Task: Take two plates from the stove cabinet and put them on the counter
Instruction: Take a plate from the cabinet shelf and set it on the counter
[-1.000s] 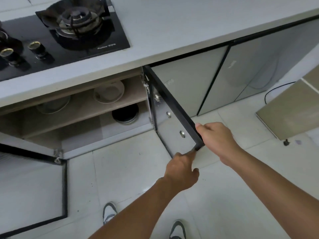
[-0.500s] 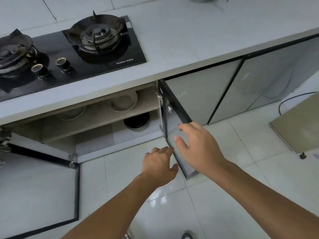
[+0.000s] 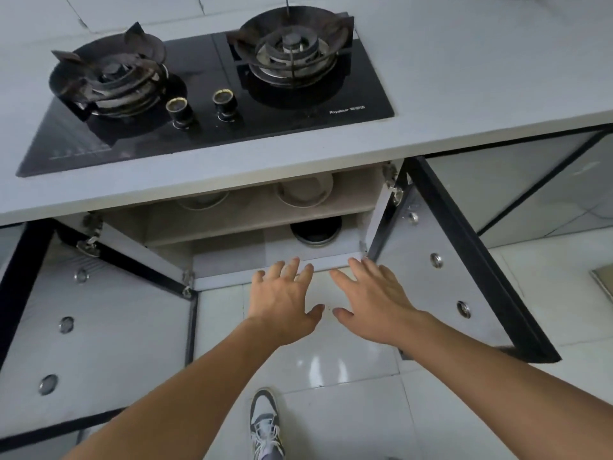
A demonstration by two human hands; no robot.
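Note:
The stove cabinet (image 3: 373, 190) under the hob stands with both doors swung wide. On its upper shelf lie two pale plates: one (image 3: 305, 192) at the right, one (image 3: 202, 200) at the left, both partly hidden by the counter edge. My left hand (image 3: 283, 303) and my right hand (image 3: 373, 302) are stretched out side by side, palms down and fingers spread, just in front of the cabinet's bottom edge. Neither holds anything. The grey counter (image 3: 481, 71) runs above.
A black two-burner gas hob (image 3: 212, 94) is set into the counter. A dark round pan (image 3: 316, 229) sits on the lower shelf. The open left door (image 3: 83, 327) and right door (image 3: 447, 260) flank my arms. My shoe (image 3: 265, 423) is on the tiled floor.
My right hand let go of the right door, now fully open. Both hands opened and moved toward the cabinet opening. My view shifted left to face the cabinet.

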